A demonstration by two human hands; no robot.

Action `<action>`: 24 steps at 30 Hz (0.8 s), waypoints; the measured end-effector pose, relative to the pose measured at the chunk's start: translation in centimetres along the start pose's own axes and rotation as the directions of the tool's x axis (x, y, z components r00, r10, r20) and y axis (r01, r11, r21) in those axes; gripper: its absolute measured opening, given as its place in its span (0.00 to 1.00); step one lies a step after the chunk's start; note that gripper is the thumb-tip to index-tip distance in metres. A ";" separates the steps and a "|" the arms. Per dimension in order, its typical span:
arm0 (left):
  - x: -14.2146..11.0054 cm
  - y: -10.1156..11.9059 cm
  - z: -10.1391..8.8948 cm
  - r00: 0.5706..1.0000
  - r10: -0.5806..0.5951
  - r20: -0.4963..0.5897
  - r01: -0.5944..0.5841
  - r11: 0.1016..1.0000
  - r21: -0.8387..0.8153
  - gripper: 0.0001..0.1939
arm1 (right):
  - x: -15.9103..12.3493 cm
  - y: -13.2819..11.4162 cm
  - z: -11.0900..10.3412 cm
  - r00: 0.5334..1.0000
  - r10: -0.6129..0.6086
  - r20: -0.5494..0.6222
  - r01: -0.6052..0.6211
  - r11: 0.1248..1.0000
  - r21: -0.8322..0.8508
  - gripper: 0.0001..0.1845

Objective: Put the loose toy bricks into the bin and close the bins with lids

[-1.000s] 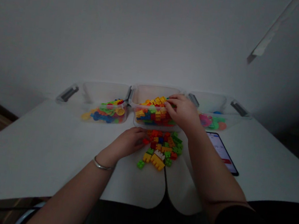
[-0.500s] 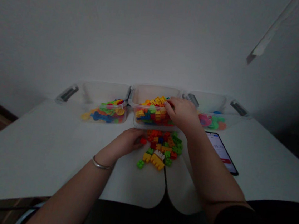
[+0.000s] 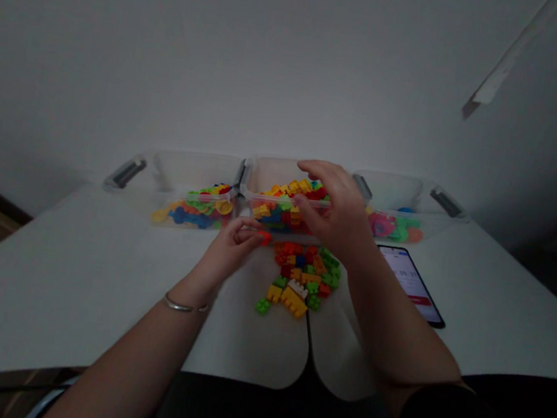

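My left hand (image 3: pixel 226 249) is raised a little off the white table (image 3: pixel 75 273) and pinches a small red brick (image 3: pixel 264 237) at its fingertips. My right hand (image 3: pixel 335 209) hovers over the front of the middle clear bin (image 3: pixel 287 170), fingers spread and curved, nothing in them. That bin is heaped with coloured building bricks (image 3: pixel 286 206). A loose pile of bricks (image 3: pixel 304 275) in red, orange, yellow and green lies on the table just in front of the bin, between my two hands.
A left clear bin (image 3: pixel 197 169) holds coloured toy parts; a right clear bin (image 3: pixel 401 193) holds pink, green and orange pieces. A phone (image 3: pixel 411 281) with a lit screen lies right of the pile. A plain wall stands behind the bins.
My left hand has lifted from the pile with a red brick pinched in it. My right hand has come up out of the middle bin and opened.
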State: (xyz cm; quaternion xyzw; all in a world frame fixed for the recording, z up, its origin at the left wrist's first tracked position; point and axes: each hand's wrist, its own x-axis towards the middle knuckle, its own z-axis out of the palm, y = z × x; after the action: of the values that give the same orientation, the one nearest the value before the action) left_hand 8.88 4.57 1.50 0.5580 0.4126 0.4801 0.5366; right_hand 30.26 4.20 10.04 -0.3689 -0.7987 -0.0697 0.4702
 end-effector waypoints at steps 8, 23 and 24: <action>0.3 0.6 0.2 0.985 -0.084 -0.152 0.055 0.981 -0.186 0.23 | -0.8 -0.7 2.1 0.959 -0.088 0.269 0.017 0.967 0.254 0.18; 0.2 0.4 0.9 0.986 -0.166 0.006 0.162 0.954 -0.251 0.27 | -1.6 -1.0 3.9 0.819 0.006 0.574 -0.110 0.983 0.147 0.22; 0.2 0.3 0.9 0.986 -0.164 0.015 0.163 0.953 -0.256 0.27 | -1.7 -0.9 3.9 0.818 0.000 0.575 -0.103 0.984 0.146 0.21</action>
State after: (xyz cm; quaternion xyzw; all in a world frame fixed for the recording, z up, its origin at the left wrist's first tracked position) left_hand 9.78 4.57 1.87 0.4464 0.3935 0.4851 0.6408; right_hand 27.36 4.45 6.77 -0.3526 -0.8957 0.1258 0.2400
